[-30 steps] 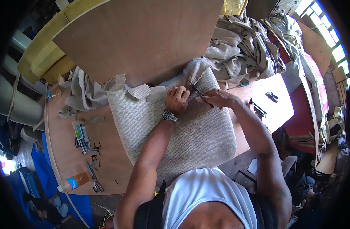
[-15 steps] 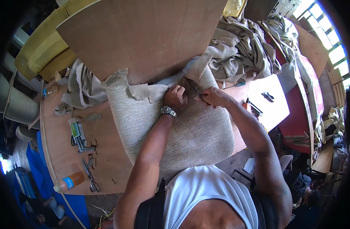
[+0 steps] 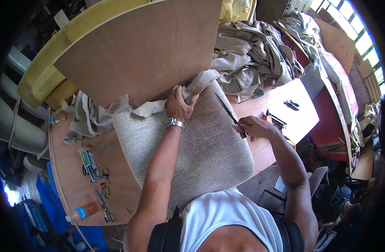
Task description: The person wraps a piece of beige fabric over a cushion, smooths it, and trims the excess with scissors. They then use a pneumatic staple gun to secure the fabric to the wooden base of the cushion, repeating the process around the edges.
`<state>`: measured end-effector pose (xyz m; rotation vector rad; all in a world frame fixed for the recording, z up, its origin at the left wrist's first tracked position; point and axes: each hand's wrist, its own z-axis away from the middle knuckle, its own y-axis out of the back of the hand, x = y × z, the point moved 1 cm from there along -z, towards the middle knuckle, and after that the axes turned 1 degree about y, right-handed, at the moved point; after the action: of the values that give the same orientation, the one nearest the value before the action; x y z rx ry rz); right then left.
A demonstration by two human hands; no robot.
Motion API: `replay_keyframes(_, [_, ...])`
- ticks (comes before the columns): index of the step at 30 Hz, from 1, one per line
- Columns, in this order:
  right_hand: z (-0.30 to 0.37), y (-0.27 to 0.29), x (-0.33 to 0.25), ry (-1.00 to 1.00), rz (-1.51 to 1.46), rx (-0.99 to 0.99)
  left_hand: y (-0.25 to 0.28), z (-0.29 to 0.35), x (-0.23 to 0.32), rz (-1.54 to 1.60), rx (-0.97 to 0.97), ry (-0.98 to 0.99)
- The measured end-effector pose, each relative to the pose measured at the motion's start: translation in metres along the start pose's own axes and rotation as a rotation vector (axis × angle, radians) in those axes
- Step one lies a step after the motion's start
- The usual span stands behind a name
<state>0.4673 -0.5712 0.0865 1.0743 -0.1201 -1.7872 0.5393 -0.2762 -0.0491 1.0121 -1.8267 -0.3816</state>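
Observation:
A seat or back panel covered in grey-beige woven fabric (image 3: 200, 143) lies in front of me, its frayed fabric edge folded over along the far side. My left hand (image 3: 180, 107), with a steel watch on its wrist, rests on that far edge, thumb spread away from the fingers. In my right hand (image 3: 254, 127) are scissors (image 3: 228, 109), held at the handles over the right side of the panel. Their dark blades point away from me toward the folded edge and look closed. A large bare plywood board (image 3: 142, 50) stands just beyond the panel.
Crumpled beige fabric (image 3: 259, 50) is heaped at the far right, near a screwdriver (image 3: 252, 98), black pliers (image 3: 292, 104) and a staple gun (image 3: 276, 120). On the left lie more scissors (image 3: 103, 206), loose dark nails (image 3: 105, 189), a staple box (image 3: 87, 161) and a drink bottle (image 3: 83, 211).
My right hand has drawn the scissors back toward me and to the right, off the fabric edge. My left hand has opened out and shifted slightly left and away. The view has shifted a little.

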Motion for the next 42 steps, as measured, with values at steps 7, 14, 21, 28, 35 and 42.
replay_keyframes(7, [-0.023,0.016,0.005,0.063,-0.274,-0.083,-0.021,-0.036,0.042,-0.223,0.068,-0.387])
replay_keyframes(14, [-0.064,0.035,-0.011,0.127,-0.290,-0.171,0.007,-0.084,0.029,-0.053,0.048,-0.246])
replay_keyframes(21, [-0.092,0.048,-0.037,0.005,-0.195,-0.183,0.001,-0.062,0.042,-0.053,0.178,-0.387])
replay_keyframes(28, [-0.090,0.054,-0.050,-0.107,0.256,-0.130,-0.015,-0.002,0.055,-0.090,0.078,-0.467])
replay_keyframes(35, [-0.091,0.039,-0.076,-0.177,0.665,-0.056,-0.031,0.017,0.047,0.024,0.174,-0.409])
replay_keyframes(42, [-0.087,0.039,-0.029,0.205,0.539,0.220,-0.040,0.022,0.043,-0.013,0.173,-0.370])
